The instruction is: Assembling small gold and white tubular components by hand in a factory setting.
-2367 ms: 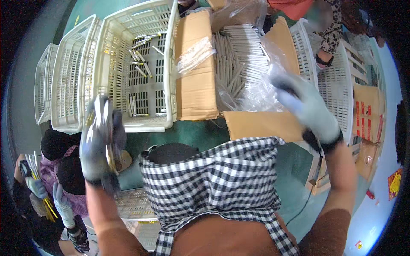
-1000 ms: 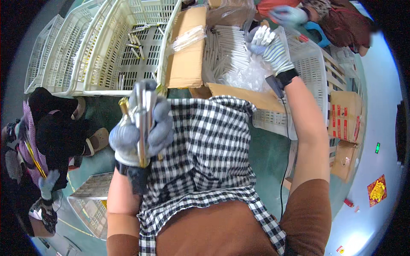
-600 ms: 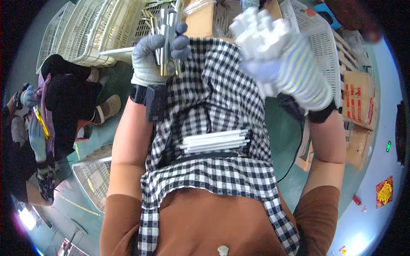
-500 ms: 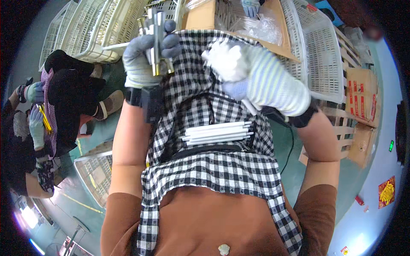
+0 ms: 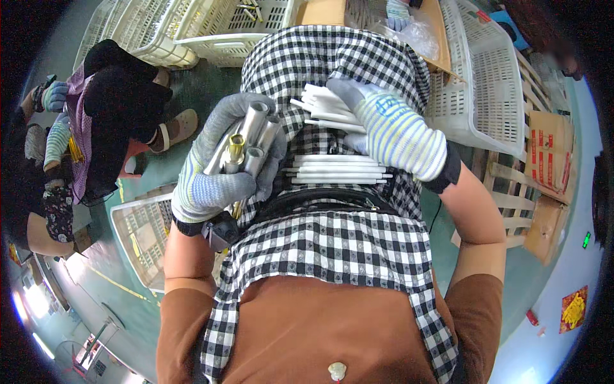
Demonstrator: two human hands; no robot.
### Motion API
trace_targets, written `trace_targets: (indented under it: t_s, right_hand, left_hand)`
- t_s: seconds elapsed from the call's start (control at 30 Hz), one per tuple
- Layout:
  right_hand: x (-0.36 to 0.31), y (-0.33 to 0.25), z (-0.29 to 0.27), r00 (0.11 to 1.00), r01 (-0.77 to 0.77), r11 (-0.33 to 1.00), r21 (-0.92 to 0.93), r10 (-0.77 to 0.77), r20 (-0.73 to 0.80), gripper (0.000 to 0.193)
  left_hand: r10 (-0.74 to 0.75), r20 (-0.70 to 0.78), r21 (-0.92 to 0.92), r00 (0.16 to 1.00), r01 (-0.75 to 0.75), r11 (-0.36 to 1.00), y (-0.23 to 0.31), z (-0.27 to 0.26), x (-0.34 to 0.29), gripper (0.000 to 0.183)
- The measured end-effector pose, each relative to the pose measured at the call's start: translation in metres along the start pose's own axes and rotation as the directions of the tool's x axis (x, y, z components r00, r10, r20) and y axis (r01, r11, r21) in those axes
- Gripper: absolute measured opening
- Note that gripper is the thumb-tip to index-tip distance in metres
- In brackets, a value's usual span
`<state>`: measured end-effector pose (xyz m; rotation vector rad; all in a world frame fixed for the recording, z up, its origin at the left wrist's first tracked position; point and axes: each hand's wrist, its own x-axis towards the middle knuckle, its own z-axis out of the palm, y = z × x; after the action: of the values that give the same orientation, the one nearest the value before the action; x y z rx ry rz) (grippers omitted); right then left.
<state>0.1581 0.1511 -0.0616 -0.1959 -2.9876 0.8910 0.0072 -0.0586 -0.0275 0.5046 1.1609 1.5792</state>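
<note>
My left hand (image 5: 206, 187), in a grey-palmed knit glove, is closed around several shiny silver metal tubes (image 5: 255, 121). Their open ends tilt up toward me, and one shows a brass-coloured end. To its right, my gloved right hand (image 5: 400, 131) grips a bunch of thin white rods (image 5: 329, 107) above my lap; part of the bunch is hidden under the fingers. More white rods (image 5: 339, 170) lie side by side on the black-and-white checked apron (image 5: 326, 237), just below that bunch. A dark strap-on device (image 5: 220, 232) sits at my left wrist.
Pale plastic crates stand ahead, one with a few small pieces (image 5: 217, 40). A white crate (image 5: 489, 96) and cardboard boxes (image 5: 550, 153) on wooden slats are at right. A co-worker (image 5: 115, 89) sits at left; another gloved hand (image 5: 398, 16) shows at the top.
My left hand has come down and nearer, turning the tubes' ends toward me. My right hand has lowered its white bundle, blurred before and now seen as rods, toward my lap.
</note>
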Motion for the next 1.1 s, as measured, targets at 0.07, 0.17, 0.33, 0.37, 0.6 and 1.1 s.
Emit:
trace_targets:
  t_s: [0.07, 0.17, 0.33, 0.37, 0.6, 1.1]
  right_hand:
    - [-0.01, -0.001, 0.009, 0.993, 0.114, 0.992, -0.062, -0.116, -0.024, 0.072]
    - [-0.026, -0.018, 0.026, 0.973, 0.224, 0.966, -0.132, -0.215, 0.08, 0.067]
    - [-0.029, -0.016, 0.025, 0.956, 0.29, 0.934, -0.209, -0.294, 0.013, 0.048]
    - [-0.029, -0.018, 0.027, 0.956, 0.288, 0.934, -0.209, -0.292, 0.013, 0.048]
    - [-0.041, -0.028, 0.03, 0.937, 0.292, 0.921, -0.257, -0.329, -0.117, 0.029]
    - [-0.049, -0.008, 0.025, 0.89, 0.166, 0.985, -0.046, -0.17, -0.423, 0.021]
  left_hand:
    - [0.014, -0.022, 0.02, 1.0, -0.014, 1.0, 0.0, 0.002, 0.005, 0.074]
    - [0.013, -0.022, 0.04, 1.0, -0.012, 0.999, 0.0, -0.002, 0.012, 0.074]
    - [0.13, 0.083, 0.148, 0.988, -0.141, 0.979, 0.005, 0.005, 0.054, 0.068]
    - [0.206, 0.156, 0.337, 0.966, -0.248, 0.908, 0.004, 0.008, 0.067, 0.064]
    - [-0.084, 0.596, 0.803, 0.799, -0.595, 0.041, -0.042, 0.02, 0.146, 0.062]
    - [0.39, 0.415, 0.561, 0.822, -0.569, 0.601, -0.038, -0.01, 0.115, 0.042]
